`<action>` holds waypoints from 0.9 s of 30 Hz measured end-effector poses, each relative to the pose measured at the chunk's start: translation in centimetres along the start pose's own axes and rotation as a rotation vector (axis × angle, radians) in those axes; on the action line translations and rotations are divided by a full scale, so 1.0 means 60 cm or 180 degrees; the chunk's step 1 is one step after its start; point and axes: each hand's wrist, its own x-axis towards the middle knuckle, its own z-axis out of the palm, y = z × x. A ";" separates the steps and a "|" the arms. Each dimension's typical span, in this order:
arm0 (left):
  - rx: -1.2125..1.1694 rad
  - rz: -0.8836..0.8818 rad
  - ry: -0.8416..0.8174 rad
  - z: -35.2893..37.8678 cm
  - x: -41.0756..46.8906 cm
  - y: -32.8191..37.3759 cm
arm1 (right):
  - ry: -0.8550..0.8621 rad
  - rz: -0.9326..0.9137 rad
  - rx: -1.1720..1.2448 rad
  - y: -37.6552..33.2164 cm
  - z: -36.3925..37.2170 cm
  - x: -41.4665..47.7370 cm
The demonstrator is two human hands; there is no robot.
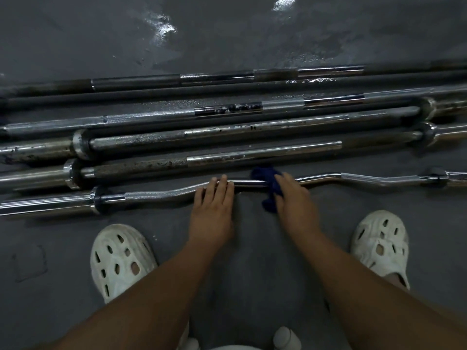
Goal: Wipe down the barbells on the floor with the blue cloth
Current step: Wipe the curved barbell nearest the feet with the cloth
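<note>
Several steel barbells lie side by side on the dark grey floor. Nearest me is a chrome curl bar (156,194) with a wavy shaft, running left to right. My left hand (213,210) rests flat on its middle, fingers straight across the shaft. Just to the right, my right hand (294,203) presses a dark blue cloth (269,190) onto the same bar; the cloth is bunched over and under the shaft. Behind it lies a straight barbell (262,154) with rust spots, then several more bars (227,109).
My two feet in white perforated clogs stand on the floor, the left clog (121,258) and the right clog (380,246), either side of my arms. Wet, shiny patches (161,26) mark the floor beyond the bars. Bar sleeves and collars (78,145) stack at the left.
</note>
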 end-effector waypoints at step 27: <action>-0.0268 0.0169 0.0009 -0.004 0.008 0.037 | -0.0009 0.0192 0.0058 0.059 -0.030 0.013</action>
